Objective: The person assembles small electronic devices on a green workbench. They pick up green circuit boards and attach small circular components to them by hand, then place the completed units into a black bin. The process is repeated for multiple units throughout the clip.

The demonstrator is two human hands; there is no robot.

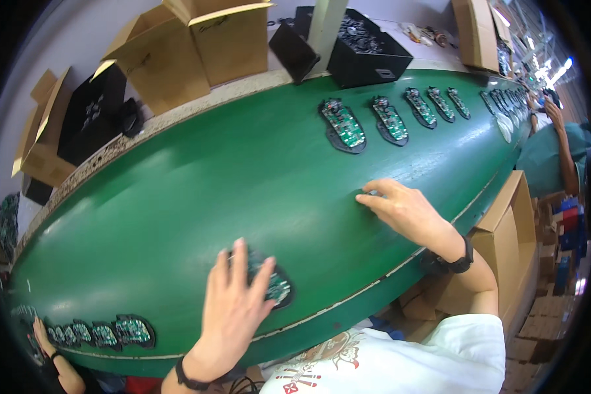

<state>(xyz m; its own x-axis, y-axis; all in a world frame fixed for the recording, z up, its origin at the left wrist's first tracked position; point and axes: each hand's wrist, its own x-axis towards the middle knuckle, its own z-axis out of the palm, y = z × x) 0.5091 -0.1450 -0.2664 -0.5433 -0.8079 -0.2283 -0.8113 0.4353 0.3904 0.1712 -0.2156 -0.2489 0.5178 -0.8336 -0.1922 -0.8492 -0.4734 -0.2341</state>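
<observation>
My left hand lies over a green circuit board in a black shell, on the near side of the green belt. Its fingers reach across the board's top and the thumb rests at the near edge, gripping it; part of the board is hidden beneath. Farther right, my right hand hovers over the belt, thumb and fingers pinched together. A small dark bit shows at the fingertips, too little of it to name. Beyond that hand, several similar boards in black shells lie in a row toward the far right.
The green belt runs left to right. More boards line its near left edge, beside another person's hand. Along the far side stand cardboard boxes and a black bin of small dark parts. An open carton sits by my right arm.
</observation>
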